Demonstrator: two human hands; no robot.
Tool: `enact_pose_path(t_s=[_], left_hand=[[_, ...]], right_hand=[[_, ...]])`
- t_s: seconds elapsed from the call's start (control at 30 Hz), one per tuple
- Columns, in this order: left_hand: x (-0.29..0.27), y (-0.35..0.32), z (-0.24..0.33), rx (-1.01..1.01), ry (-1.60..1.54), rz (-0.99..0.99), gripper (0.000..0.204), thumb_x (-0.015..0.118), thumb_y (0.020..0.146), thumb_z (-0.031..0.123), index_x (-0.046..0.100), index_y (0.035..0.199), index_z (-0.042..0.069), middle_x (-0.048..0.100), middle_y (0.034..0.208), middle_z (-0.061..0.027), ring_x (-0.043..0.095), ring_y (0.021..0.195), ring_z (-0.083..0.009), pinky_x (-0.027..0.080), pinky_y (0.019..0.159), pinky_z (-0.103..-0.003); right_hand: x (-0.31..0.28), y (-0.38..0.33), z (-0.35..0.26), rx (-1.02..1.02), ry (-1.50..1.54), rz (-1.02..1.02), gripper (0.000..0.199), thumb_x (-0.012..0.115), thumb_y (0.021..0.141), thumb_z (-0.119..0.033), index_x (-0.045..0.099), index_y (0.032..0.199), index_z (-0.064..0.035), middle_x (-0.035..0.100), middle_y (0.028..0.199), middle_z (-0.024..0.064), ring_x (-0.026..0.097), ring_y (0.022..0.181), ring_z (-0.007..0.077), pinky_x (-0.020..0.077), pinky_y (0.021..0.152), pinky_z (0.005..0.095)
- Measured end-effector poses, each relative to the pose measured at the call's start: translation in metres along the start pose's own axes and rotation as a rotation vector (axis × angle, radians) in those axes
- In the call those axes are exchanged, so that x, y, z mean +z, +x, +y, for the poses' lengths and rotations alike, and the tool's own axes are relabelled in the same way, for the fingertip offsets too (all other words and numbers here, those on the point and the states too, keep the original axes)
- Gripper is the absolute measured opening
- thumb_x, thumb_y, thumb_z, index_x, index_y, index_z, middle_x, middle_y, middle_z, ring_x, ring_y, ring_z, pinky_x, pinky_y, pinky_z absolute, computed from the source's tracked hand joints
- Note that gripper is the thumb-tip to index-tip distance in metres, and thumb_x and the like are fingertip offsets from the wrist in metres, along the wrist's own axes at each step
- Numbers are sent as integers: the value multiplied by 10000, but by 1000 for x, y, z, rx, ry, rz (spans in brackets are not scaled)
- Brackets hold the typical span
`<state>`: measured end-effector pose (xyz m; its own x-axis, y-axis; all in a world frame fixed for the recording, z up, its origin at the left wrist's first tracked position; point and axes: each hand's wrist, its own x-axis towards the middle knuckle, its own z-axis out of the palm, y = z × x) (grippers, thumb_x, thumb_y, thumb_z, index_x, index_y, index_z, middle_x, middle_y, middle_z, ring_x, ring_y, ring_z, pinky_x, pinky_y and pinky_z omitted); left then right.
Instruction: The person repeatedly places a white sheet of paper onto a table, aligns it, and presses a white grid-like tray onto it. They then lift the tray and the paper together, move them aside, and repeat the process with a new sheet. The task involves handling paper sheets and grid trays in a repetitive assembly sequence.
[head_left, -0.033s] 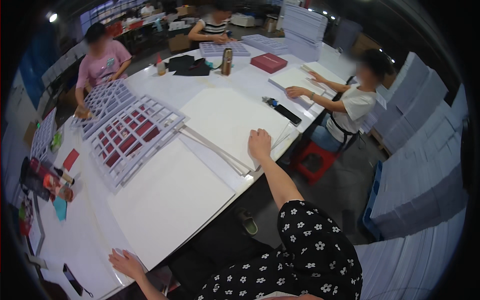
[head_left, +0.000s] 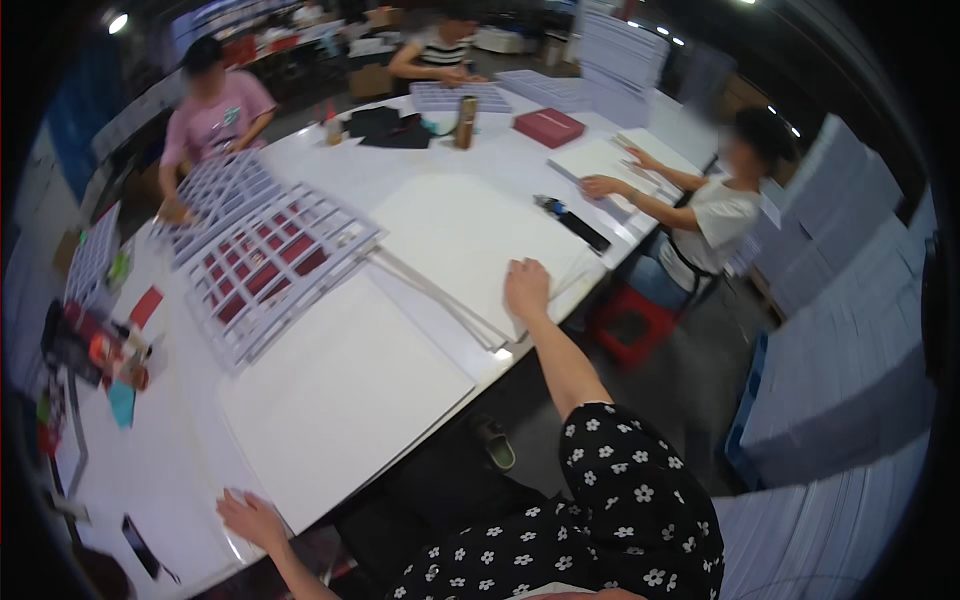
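Note:
My left hand (head_left: 250,518) lies with its fingers spread on the white tabletop, beside the near left corner of a large white board (head_left: 340,400). Nothing is in it. My right hand (head_left: 527,288) rests palm down at the near right side of a second pile of white boards (head_left: 460,230). Its fingers are bent but slightly apart, and I see nothing held in them; the fingertips are partly hidden. Between the two piles run narrow board edges (head_left: 440,300). Just behind the nearer board stands a lavender grid tray (head_left: 285,265) with dark red showing through its openings.
Co-workers sit around the table, one handling a white board (head_left: 595,165) at right. A phone (head_left: 583,230), a bronze flask (head_left: 466,122) and a dark red box (head_left: 549,127) lie beyond my right hand. Tall pale stacks (head_left: 830,370) and a red stool (head_left: 632,325) stand on the right.
The whole view has shifted slightly, so the table's far side sits a little farther right in the picture. My hands stay in the same places against the boards and table.

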<state>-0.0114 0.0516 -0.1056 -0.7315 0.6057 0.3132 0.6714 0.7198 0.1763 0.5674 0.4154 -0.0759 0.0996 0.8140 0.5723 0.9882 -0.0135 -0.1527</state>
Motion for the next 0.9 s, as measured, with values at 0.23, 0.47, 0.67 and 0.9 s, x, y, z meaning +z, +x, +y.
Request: enact_pose_path(t_s=[0.23,0.47,0.67,0.9], left_hand=[[-9,-5,25,33,-107,26,450,596,911,141,486,1321,-8,420,1404,-292,349,1359,-456,236,1151,-560],[-30,-7,35,-27,-130,13,471,565,942,193,469,1361,-3,407,1444,-275,299,1408,-437,198,1175,-556],[-36,-7,33,-50,-180,16,494,579,932,197,458,1356,-26,411,1441,-274,296,1405,-436,181,1175,-564],[-38,-6,34,-69,-181,-1,519,575,930,220,441,1360,-37,415,1427,-264,295,1400,-429,182,1166,-574]], right_hand=[[-13,22,5,-64,-417,-465,361,518,957,-311,625,1213,-79,641,1173,170,588,1127,345,452,931,505],[-10,82,-159,-531,184,-407,782,827,736,-298,481,1409,-100,496,1401,230,457,1310,427,379,1077,526],[-31,90,-337,-1031,43,-499,1146,918,619,-293,249,1549,-300,327,1552,222,339,1415,428,348,1099,568],[1,99,-416,-943,-382,-796,1433,967,507,-367,15,1578,-373,248,1602,212,226,1462,477,274,1120,642]])
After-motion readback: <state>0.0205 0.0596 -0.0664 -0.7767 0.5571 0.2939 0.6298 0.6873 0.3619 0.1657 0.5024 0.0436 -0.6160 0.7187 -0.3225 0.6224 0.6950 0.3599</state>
